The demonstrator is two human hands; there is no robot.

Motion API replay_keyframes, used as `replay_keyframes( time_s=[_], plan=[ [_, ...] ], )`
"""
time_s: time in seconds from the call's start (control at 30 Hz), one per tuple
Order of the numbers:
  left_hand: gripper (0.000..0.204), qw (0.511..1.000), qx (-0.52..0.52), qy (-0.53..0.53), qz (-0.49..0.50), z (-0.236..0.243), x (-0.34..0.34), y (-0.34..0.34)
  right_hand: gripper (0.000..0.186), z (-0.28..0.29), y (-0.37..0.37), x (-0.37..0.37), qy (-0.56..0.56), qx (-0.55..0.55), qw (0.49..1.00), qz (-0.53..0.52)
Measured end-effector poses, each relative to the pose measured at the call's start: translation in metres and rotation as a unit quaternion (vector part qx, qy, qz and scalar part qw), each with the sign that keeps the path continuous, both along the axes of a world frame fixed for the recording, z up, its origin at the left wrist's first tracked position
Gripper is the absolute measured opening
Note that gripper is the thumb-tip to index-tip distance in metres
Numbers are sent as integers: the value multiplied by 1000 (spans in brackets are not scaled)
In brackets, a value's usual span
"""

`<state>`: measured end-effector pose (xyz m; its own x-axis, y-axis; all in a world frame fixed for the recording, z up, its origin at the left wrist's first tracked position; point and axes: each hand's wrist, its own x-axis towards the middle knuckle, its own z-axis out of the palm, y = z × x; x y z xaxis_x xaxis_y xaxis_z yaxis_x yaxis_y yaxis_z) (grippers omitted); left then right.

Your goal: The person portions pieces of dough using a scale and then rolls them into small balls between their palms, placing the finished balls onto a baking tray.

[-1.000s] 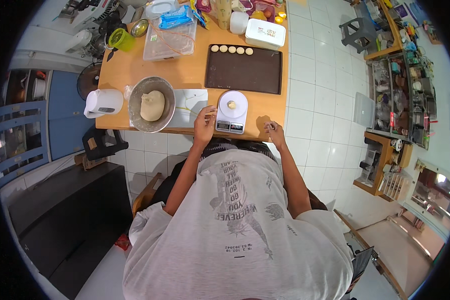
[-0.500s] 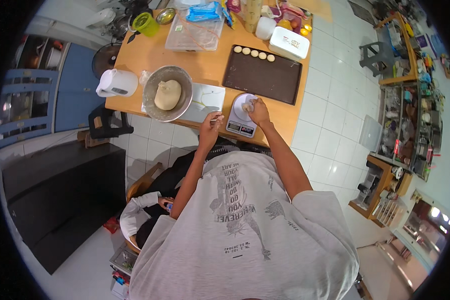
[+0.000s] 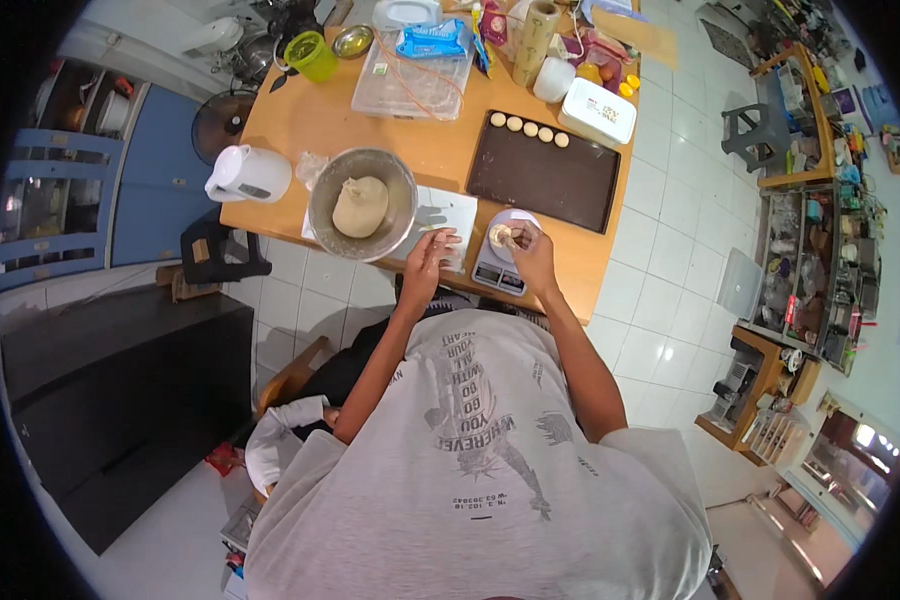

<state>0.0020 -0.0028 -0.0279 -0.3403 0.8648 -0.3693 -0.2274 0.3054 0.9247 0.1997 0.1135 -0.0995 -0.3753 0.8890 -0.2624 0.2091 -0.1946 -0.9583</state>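
Currently seated at table (image 3: 270, 130). Right hand (image 3: 532, 250) over the scale (image 3: 503, 255), fingertips pinched on a small dough piece (image 3: 500, 236) sitting on the white pan. Left hand (image 3: 430, 255) rests at the near edge of the white board (image 3: 450, 212), fingers loosely curled, nothing held that I can make out. Steel bowl (image 3: 362, 204) just left of the board, big dough lump (image 3: 360, 206) inside. Dark tray (image 3: 543, 172) beyond the scale, five dough balls (image 3: 529, 128) lined along its far edge.

Risks, as I judge them: scale sits near the table's front edge, so a heavy press or nudge could tip it off. Sticky dough may cling to fingers and throw off the portion. Elbow sweep could catch the bowl rim.
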Motion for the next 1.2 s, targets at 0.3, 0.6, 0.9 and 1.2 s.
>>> replay_keyframes(
  time_s=[0.3,0.6,0.9,1.2],
  plan=[
    [88,857,152,-482,-97,98,-66,69,35,160,-22,-121,-17,225,972,64],
    [71,904,137,-401,-44,99,-143,61,34,193,-21,-216,-134,335,931,57],
    [67,821,153,-548,41,96,-233,54,39,199,-39,-281,-64,345,926,140],
    [64,893,97,-440,-1,92,-247,54,36,186,-55,-297,-226,405,881,96]
  ],
)
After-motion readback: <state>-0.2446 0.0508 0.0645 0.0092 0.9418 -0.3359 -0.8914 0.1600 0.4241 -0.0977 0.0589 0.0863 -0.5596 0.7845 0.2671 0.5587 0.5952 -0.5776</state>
